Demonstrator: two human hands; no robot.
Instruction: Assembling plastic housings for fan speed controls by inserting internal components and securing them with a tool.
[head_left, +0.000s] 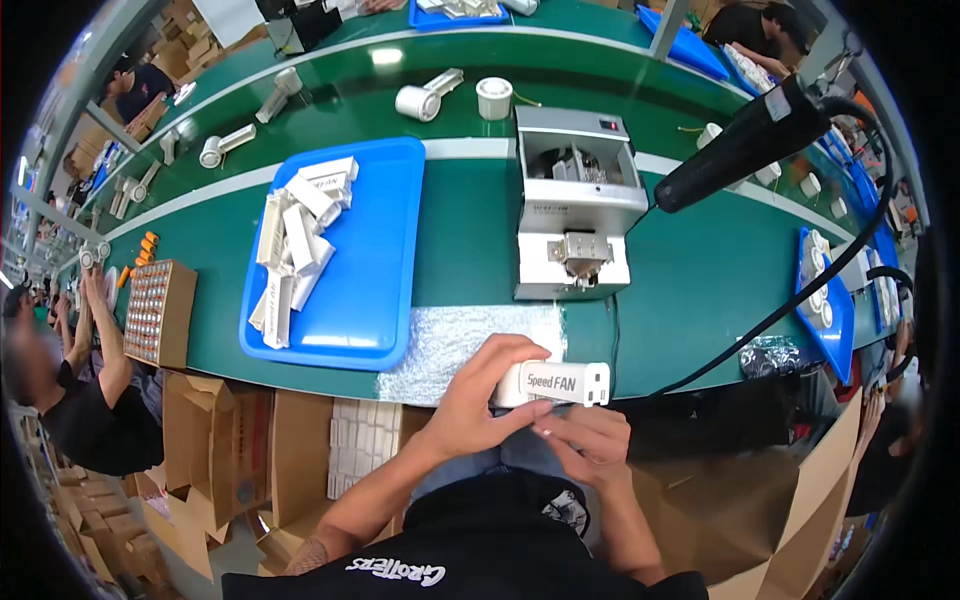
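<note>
My left hand (pixel 485 400) is closed around a white handheld fan (pixel 552 381), with thumb below and fingers over its rounded end. The fan's square-ended handle points right, and dark printing runs along its side. Just under the handle, my right hand (pixel 590 440) has its fingers curled and pressed together near my left thumb. Whatever they pinch, if anything, is too small or hidden to make out. Beneath and behind the left hand lies a silvery bubble-wrap sheet (pixel 455 340) on the green bench (pixel 465 250).
A blue tray (pixel 370 290) holds several white handle shells (pixel 298 240). A grey-and-white machine (pixel 575 210) stands ahead, beside a hanging black electric screwdriver (pixel 740 145) with its cable. White fan parts (pixel 420 102) lie on the conveyor (pixel 345 95). Cardboard boxes (pixel 215 435) flank me; a co-worker (pixel 95 400) is left.
</note>
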